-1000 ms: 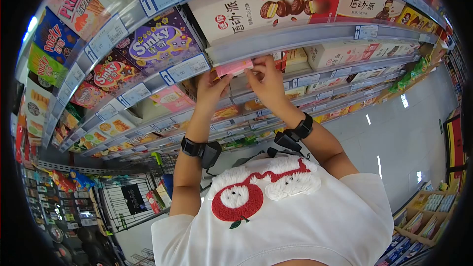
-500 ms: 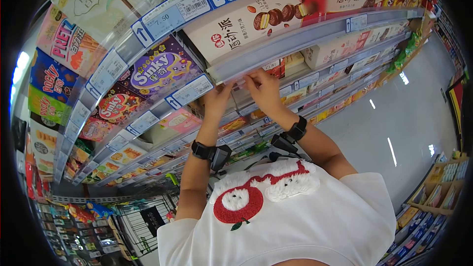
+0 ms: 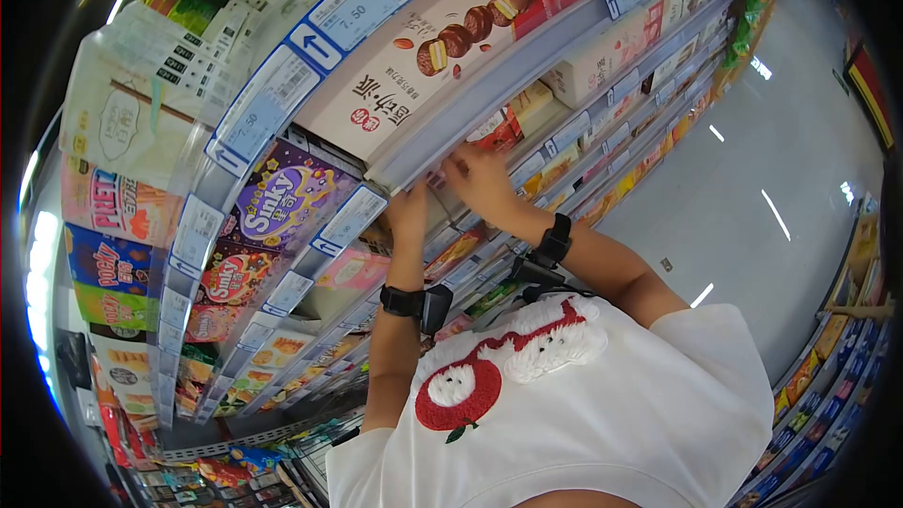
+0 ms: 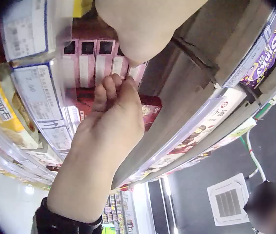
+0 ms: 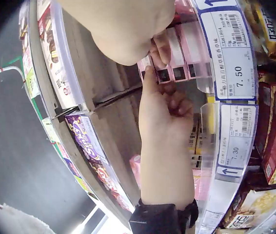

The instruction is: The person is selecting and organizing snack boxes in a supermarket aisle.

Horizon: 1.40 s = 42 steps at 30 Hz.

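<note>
Several slim pink boxes (image 5: 177,53) with dark squares on their ends stand side by side on the shelf; the left wrist view shows the same row of pink boxes (image 4: 96,63). My left hand (image 3: 407,216) is at the end of this row. In the right wrist view the left hand (image 5: 169,117) has its thumb on the end box, other fingers curled beside it. The right hand (image 3: 480,183) holds the same box from the other side, its fingers (image 5: 161,48) bent over it. Part of the box is hidden behind the fingers.
Above the hands runs a shelf lip with a large white chocolate-pie box (image 3: 423,61). Purple Sinky boxes (image 3: 287,198) sit to the left, price tags (image 5: 233,53) along the shelf edge. A dark red box (image 4: 150,109) lies close under the right hand. Grey floor (image 3: 715,207) lies right.
The pink box, held out at the shelf edge a second ago, has moved in under the shelf lip with both hands. The head view has turned and shifted left along the shelves.
</note>
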### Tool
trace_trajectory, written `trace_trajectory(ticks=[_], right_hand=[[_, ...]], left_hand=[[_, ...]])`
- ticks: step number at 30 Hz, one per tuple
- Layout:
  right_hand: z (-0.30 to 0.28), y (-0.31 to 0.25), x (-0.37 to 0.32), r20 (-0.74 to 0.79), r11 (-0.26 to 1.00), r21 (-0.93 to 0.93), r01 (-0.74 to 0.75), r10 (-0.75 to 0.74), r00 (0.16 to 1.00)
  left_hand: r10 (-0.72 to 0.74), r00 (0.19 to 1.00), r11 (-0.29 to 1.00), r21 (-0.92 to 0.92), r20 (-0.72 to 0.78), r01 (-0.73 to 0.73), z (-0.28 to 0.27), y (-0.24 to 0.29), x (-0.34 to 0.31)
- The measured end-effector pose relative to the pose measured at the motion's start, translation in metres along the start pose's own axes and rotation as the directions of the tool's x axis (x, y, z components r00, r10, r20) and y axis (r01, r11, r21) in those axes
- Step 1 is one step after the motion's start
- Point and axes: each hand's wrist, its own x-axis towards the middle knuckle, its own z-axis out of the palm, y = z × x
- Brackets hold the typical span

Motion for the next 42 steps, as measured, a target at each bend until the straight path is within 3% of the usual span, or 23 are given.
trace_trajectory(ticks=[8,11,17,20,23,26,29,32,33,36,39,40,42], right_hand=[[-0.003,-0.001,-0.004,0.035,0.999,0.024,0.045,-0.046,0.998],[-0.003,0.000,-0.007,0.079,0.998,0.040,-0.040,0.037,0.996],[0.005,0.007,-0.007,0.136,0.976,-0.189,0.112,-0.087,0.987],[0.008,0.007,-0.008,0.167,0.966,-0.240,0.100,-0.061,0.984],[0.007,0.007,-0.009,0.193,0.972,-0.228,0.063,-0.019,0.981],[0.004,0.001,-0.010,0.229,0.973,-0.223,0.059,-0.007,0.973],[0.011,-0.008,-0.017,0.256,0.961,-0.166,0.220,-0.173,0.951],[0.036,-0.020,-0.028,0.307,0.971,0.038,0.235,-0.235,0.922],[0.045,-0.024,-0.032,0.316,0.969,0.096,0.226,-0.245,0.917],[0.071,-0.028,-0.043,0.396,0.961,0.037,0.274,-0.266,0.879],[0.088,-0.044,-0.048,0.412,0.969,-0.080,0.234,-0.182,0.893],[0.093,-0.042,-0.049,0.442,0.972,-0.091,0.218,-0.157,0.883],[0.101,-0.037,-0.048,0.470,0.972,-0.068,0.224,-0.167,0.867]], left_hand=[[0.074,0.997,0.996,0.058,-0.029,-0.072,0.000,0.010,-0.001],[0.018,1.000,1.000,-0.009,-0.019,-0.018,-0.002,0.015,-0.003],[-0.066,0.998,0.996,-0.052,0.013,0.067,-0.006,0.011,-0.004],[0.081,0.996,0.997,-0.008,-0.035,-0.081,-0.006,0.002,-0.002],[0.096,0.995,0.994,0.060,-0.013,-0.095,-0.009,-0.004,-0.005],[-0.029,0.999,0.994,-0.103,-0.031,0.026,-0.005,0.025,-0.016],[0.022,0.999,0.936,0.350,0.032,-0.032,-0.027,0.026,-0.042],[0.187,0.982,0.944,0.283,-0.038,-0.169,-0.058,0.078,-0.068],[0.189,0.977,0.941,0.303,-0.102,-0.151,-0.072,0.083,-0.077],[0.220,0.947,0.906,0.409,-0.234,-0.110,-0.118,0.080,-0.107],[0.193,0.856,0.930,0.368,-0.480,-0.004,-0.151,0.045,-0.119],[0.083,0.832,0.962,0.262,-0.549,0.078,-0.158,0.036,-0.120],[0.083,0.865,0.939,0.330,-0.495,0.099,-0.163,0.029,-0.116]])
